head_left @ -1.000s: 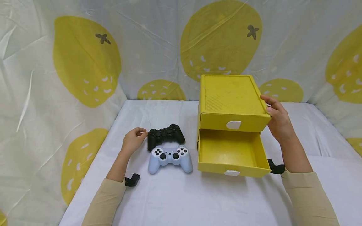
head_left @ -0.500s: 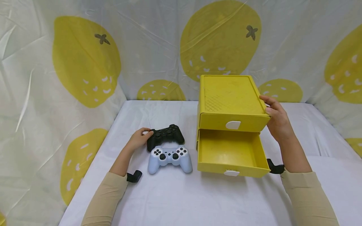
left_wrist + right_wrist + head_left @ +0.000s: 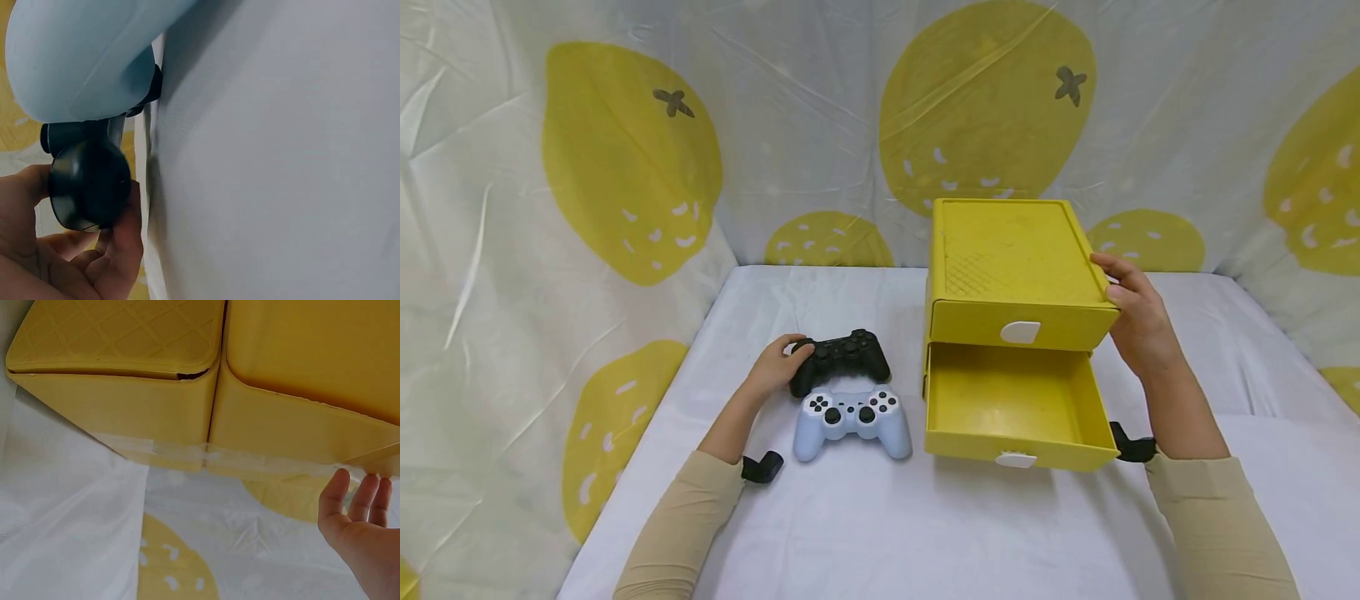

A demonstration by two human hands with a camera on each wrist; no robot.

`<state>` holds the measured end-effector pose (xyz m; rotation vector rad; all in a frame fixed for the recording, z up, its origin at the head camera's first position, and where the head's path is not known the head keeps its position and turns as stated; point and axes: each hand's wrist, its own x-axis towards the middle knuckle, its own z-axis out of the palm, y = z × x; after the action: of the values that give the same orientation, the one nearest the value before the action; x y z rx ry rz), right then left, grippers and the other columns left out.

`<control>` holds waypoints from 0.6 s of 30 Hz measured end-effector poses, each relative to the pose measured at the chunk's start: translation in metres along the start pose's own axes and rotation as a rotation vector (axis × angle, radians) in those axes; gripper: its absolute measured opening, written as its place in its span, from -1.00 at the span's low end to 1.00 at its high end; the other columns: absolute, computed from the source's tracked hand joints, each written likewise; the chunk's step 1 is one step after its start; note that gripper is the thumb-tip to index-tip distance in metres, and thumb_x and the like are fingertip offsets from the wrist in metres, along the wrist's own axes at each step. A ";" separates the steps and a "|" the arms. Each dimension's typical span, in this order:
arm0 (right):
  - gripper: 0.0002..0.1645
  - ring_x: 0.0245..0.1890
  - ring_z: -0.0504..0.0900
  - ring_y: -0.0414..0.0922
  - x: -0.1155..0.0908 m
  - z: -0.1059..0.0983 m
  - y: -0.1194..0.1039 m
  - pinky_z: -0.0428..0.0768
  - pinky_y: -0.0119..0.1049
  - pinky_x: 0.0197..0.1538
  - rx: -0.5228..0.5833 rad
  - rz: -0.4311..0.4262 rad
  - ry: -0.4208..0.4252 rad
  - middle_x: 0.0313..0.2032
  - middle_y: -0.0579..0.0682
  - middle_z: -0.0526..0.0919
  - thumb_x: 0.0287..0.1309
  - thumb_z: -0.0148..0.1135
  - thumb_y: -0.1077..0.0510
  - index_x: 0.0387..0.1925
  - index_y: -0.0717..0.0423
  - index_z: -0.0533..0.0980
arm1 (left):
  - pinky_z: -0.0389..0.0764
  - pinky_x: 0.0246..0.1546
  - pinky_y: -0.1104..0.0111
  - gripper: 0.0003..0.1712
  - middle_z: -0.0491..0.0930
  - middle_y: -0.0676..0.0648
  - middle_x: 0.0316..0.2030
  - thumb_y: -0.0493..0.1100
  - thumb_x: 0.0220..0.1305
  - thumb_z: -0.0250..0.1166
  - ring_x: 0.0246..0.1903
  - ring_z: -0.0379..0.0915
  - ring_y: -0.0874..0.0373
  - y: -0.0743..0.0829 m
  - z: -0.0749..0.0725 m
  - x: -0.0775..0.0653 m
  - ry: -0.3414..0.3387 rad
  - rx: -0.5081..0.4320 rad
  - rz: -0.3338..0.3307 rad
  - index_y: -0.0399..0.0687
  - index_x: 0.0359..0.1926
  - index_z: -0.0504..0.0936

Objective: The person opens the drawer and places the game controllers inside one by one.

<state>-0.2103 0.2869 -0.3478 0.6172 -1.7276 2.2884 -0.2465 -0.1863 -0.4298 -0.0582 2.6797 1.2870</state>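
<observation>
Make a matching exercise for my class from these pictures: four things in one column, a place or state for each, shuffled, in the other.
Things
1. Black controller
2. Light blue controller
3. Lower drawer
4. Right hand

Places and states
A. pulled open
B. touching the right side of the yellow drawer unit
C. gripped by the left hand
D. lying on the white cloth, held in neither hand

Pairs: 1-C, 2-D, 3-A, 4-B
</observation>
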 end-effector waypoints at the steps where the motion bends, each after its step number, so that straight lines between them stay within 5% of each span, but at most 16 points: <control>1: -0.55 -0.10 0.49 -0.18 0.000 0.000 0.000 0.48 -0.46 0.02 0.000 0.001 0.001 0.03 0.05 0.36 0.39 -0.19 0.28 0.19 0.05 0.46 | 0.49 -0.01 0.05 -0.38 0.43 -0.36 0.19 0.08 0.42 0.10 0.08 0.41 -0.19 0.001 0.001 0.000 0.027 0.015 0.009 -0.16 0.35 0.36; 8: -0.56 -0.10 0.49 -0.18 0.000 0.001 -0.001 0.49 -0.46 0.02 -0.012 0.010 0.006 0.04 0.05 0.36 0.39 -0.17 0.27 0.19 0.04 0.46 | 0.51 -0.35 0.27 -0.43 0.66 -0.27 -0.22 0.12 0.28 0.26 -0.28 0.58 -0.05 0.007 0.002 -0.007 0.203 -0.008 0.041 -0.10 0.19 0.54; 18: -0.56 -0.10 0.50 -0.18 0.000 0.001 -0.001 0.49 -0.47 0.01 -0.016 0.008 0.014 0.04 0.05 0.37 0.38 -0.17 0.27 0.19 0.03 0.46 | 0.42 -0.57 0.41 -0.48 0.62 -0.15 -0.47 0.06 0.20 0.38 -0.57 0.46 0.20 0.011 -0.001 -0.017 0.313 -0.150 0.075 -0.06 0.12 0.58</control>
<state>-0.2099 0.2865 -0.3472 0.5908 -1.7438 2.2763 -0.2313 -0.1811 -0.4174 -0.1955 2.8564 1.6231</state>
